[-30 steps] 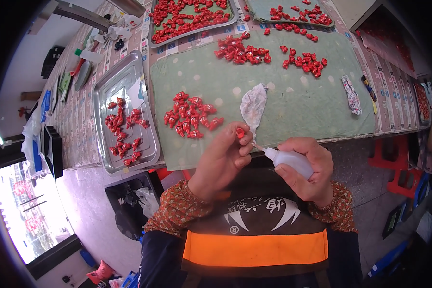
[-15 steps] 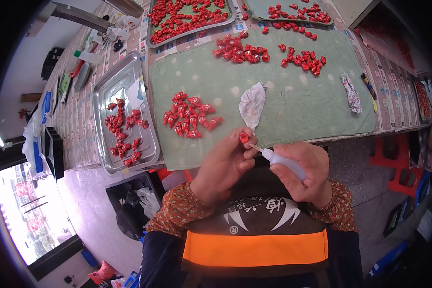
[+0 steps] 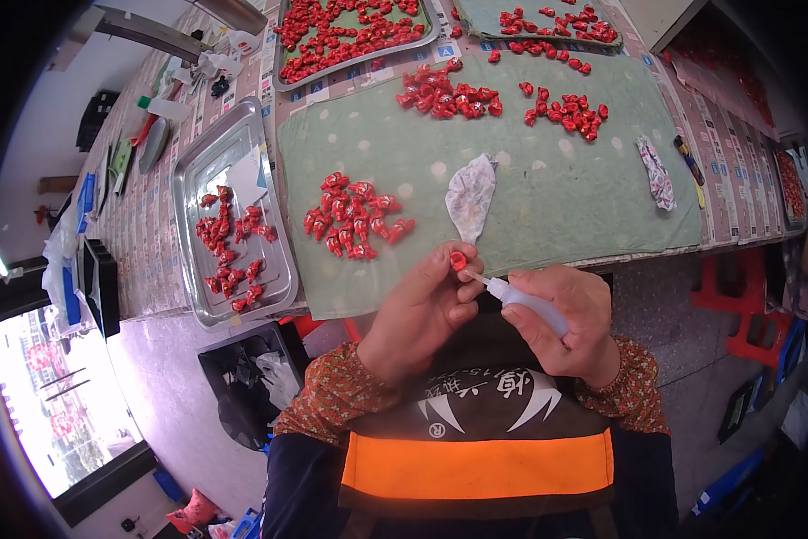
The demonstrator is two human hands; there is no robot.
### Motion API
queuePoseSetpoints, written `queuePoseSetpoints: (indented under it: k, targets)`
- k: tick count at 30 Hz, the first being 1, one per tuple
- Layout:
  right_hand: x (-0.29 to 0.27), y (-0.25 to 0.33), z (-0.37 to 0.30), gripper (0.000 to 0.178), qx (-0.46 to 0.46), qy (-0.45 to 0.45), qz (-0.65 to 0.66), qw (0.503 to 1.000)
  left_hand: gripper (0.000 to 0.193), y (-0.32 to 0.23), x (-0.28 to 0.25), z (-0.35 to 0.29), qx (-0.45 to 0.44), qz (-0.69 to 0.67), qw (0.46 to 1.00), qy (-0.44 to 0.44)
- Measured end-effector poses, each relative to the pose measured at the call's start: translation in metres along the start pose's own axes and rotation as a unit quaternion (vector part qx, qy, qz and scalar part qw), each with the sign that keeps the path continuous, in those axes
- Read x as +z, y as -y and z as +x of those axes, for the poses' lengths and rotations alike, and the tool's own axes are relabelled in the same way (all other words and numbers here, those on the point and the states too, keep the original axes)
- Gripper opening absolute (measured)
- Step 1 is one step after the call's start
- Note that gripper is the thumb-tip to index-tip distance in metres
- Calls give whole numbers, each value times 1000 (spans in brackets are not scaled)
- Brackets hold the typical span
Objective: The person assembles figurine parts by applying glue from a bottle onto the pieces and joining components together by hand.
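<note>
Between the thumb and fingertips of my left hand I pinch a small red piece, its round face turned up. My right hand is wrapped round a white squeeze bottle with a thin nozzle. The nozzle tip is close to the red piece; whether it touches I cannot tell. Just beyond my left fingertips a crumpled whitish cloth lies on the green spotted cloth. To its left is a loose pile of small red figures.
A metal tray with red figures stands at the left. More red pieces lie across the cloth's far side. A full tray and a green board are at the back. A patterned cloth lies at the right.
Both hands have barely shifted. The red piece in my left fingers is slightly turned, and the bottle's nozzle stays close to it.
</note>
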State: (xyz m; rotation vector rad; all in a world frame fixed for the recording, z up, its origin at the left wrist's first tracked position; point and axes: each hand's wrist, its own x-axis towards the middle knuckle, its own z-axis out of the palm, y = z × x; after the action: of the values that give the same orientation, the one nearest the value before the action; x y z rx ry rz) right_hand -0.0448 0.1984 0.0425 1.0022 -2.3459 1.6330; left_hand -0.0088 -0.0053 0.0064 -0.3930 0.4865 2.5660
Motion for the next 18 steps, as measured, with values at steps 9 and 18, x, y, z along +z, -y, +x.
queuePoseSetpoints:
  k: [9, 18]
  targets:
    - [2, -2, -1, 33, -4, -10, 4, 1000, 30, 0, 3, -3, -3, 10, 1000, -25]
    - [4, -3, -2, 31, -1, -24, -12, 1000, 24, 1, 2, -3, -3, 0, 1000, -13]
